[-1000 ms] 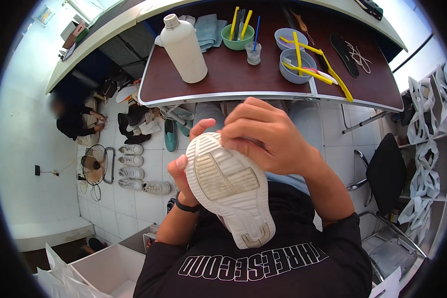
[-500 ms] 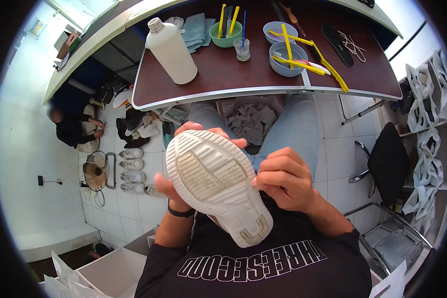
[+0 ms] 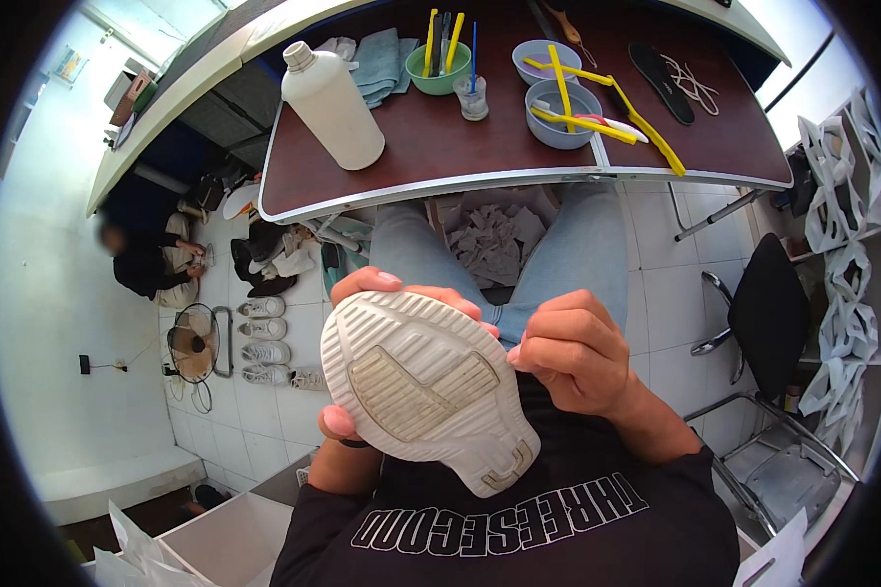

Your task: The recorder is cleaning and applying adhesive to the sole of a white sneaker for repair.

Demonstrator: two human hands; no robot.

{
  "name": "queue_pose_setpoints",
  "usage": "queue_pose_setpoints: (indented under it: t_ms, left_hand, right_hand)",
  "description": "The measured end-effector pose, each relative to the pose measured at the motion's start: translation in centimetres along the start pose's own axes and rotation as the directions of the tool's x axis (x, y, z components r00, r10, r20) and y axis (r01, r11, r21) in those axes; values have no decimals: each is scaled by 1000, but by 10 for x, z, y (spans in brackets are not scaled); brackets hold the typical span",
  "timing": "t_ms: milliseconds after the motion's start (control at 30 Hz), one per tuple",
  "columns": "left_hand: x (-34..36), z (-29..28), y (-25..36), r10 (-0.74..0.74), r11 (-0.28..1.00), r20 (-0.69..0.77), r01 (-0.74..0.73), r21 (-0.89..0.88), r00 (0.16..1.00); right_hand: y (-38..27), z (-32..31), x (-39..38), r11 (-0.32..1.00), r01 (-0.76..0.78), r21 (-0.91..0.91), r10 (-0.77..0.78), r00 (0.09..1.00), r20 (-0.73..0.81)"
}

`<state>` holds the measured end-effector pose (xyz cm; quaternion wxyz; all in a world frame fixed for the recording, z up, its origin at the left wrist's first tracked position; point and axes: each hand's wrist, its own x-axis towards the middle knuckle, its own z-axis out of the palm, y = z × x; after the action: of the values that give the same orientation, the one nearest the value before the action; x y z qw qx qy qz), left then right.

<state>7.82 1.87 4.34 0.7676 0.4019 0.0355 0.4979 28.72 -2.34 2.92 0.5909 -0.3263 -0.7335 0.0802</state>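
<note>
A white shoe [image 3: 416, 391] is held over my lap with its ridged sole facing up, beige worn patches in the tread. My left hand [image 3: 365, 284] grips it from behind, fingers over the far edge and thumb at the near left edge. At the sole's right rim, my right hand [image 3: 579, 354] is closed in a pinch, its fingertips against the edge; anything small between them is hidden. The shoe's upper faces down, out of sight.
Ahead stands a brown table [image 3: 440, 137] with a white bottle [image 3: 333, 112], a green bowl [image 3: 439, 78], grey bowls [image 3: 565, 122] with yellow-handled brushes, and a black insole [image 3: 660, 83]. A box of crumpled paper [image 3: 494, 245] sits below. Left: white shoes [image 3: 264, 352], a fan [image 3: 193, 342], another person [image 3: 147, 264].
The shoe has tilted and swung slightly, its toe end lower and its sole turned flatter toward view. My left fingers and thumb have shifted down with it; my right hand stays at the rim.
</note>
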Motion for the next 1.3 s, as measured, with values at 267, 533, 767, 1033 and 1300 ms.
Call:
queue_pose_setpoints:
  t_ms: [267, 533, 767, 1033, 1300]
  left_hand:
    - [-1, 1, -5, -13, 995, -125, 25, 94, 992]
    - [-2, 1, -2, -35, 999, -98, 34, -8, 995]
    - [-4, 1, -4, -5, 990, -142, 25, 136, 990]
    - [-4, -3, -8, 34, 983, -94, -17, 181, 995]
    - [-1, 5, -7, 33, 987, -127, -12, 159, 991]
  right_hand:
    - [-2, 7, 4, 999, 47, 5, -47, 998, 33]
    - [16, 0, -1, 997, -74, 23, 74, 997, 29]
    - [13, 4, 1, 991, -37, 131, 35, 999, 21]
    - [4, 1, 13, 996, -48, 72, 42, 996, 78]
    - [-4, 1, 20, 992, -85, 90, 77, 994, 82]
